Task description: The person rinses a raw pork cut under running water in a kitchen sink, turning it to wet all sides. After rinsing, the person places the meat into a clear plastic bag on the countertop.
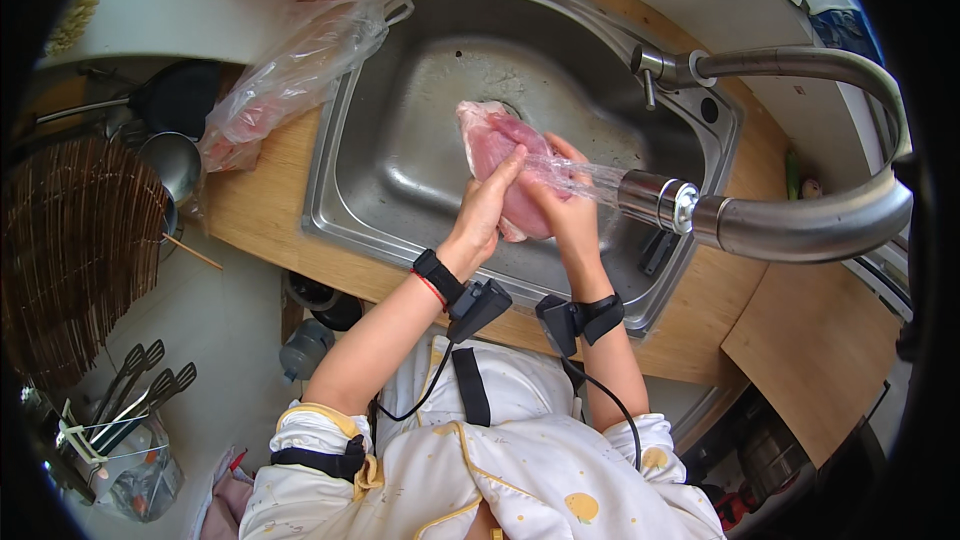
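Note:
Over the steel sink (pixel 385 120) I hold a slab of raw pink meat (pixel 497 128) with a pale fatty edge. My left hand (pixel 485 205) grips its left side, the thumb lying on top. On the right side, my right hand (pixel 568 202) is closed round the meat, partly behind the running water. A stream from the tap (pixel 655 198) spreads over the meat and my right fingers. The undersides of both hands are hidden.
A clear plastic bag (pixel 290 75) lies over the sink's left rim. The curved faucet pipe (pixel 820 225) arches in from the right. Wooden counter (pixel 260 205) surrounds the sink. Black slotted spatulas (pixel 140 390) stand at lower left, below a brown slatted mat (pixel 80 250).

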Action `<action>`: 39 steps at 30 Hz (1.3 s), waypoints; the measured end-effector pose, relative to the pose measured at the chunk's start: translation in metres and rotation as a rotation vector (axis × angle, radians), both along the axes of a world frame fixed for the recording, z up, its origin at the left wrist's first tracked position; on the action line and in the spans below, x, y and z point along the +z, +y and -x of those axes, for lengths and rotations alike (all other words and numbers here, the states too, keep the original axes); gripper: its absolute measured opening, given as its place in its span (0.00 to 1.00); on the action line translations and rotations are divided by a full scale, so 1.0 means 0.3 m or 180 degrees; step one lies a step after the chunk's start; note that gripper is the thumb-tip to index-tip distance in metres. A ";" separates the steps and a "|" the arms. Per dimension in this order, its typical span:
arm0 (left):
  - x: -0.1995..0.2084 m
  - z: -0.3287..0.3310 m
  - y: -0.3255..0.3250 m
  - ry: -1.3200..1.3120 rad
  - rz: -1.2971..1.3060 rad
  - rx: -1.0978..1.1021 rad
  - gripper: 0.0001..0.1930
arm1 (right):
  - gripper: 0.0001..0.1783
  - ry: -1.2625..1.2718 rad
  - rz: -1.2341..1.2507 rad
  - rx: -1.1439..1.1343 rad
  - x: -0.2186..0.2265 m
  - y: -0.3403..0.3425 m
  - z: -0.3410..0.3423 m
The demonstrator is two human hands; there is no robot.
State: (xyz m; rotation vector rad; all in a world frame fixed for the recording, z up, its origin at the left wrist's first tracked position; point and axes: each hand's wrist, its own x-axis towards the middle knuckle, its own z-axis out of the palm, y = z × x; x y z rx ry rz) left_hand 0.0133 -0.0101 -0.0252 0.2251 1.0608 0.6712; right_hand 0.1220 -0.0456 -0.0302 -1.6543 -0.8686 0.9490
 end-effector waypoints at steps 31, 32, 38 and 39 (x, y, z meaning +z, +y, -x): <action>-0.012 0.010 0.005 0.0167 -0.0125 -0.0024 0.36 | 0.31 0.0370 0.0608 0.0879 0.058 0.064 0.013; -0.011 0.015 0.009 0.0133 -0.0158 -0.0005 0.37 | 0.33 0.0839 0.0805 0.1106 0.060 0.043 -0.005; -0.005 0.005 0.013 -0.0201 -0.0150 0.0264 0.39 | 0.34 -0.0286 0.0908 0.1374 0.087 -0.011 -0.033; -0.001 -0.001 0.010 -0.0228 -0.0133 0.0279 0.39 | 0.33 -0.0665 0.0753 0.1362 0.094 -0.012 -0.034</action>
